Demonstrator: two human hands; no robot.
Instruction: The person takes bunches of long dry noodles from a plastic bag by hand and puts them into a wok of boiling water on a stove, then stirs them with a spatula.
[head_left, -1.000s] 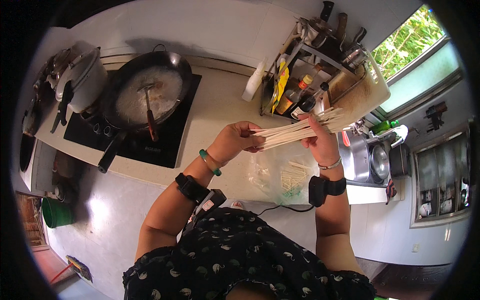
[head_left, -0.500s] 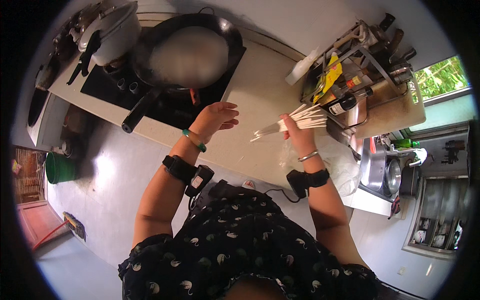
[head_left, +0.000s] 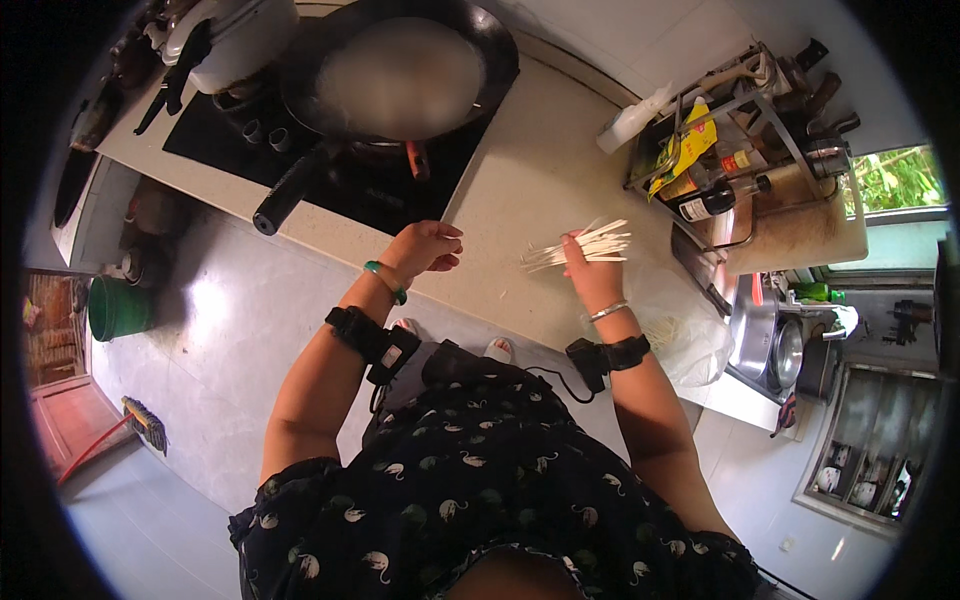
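My right hand [head_left: 594, 275] is closed round a loose bundle of dried noodles [head_left: 604, 243], thin white sticks that fan out on both sides of the fist above the counter. Near the counter's front edge, my left hand [head_left: 428, 248] is held with its fingers half curled and apart, and nothing shows in it. A black wok [head_left: 300, 95] sits on the cooktop [head_left: 210, 135], full of cloudy, steaming liquid. Its long handle [head_left: 295, 190] points toward me. Beside my right forearm lies a clear plastic bag [head_left: 690, 345] with pale strands inside.
A white pot [head_left: 235, 50] stands left of the wok. At the right are a rack with bottles [head_left: 710, 205], a cutting board [head_left: 800, 235], a cleaver [head_left: 700, 275] and a sink [head_left: 752, 325]. A green bucket [head_left: 120, 308] and a broom [head_left: 147, 424] are on the floor at left.
The noodle bundle has shifted slightly left with my right hand. My left hand's fingers have curled in from a more stretched pose. The whole view has shifted a little.
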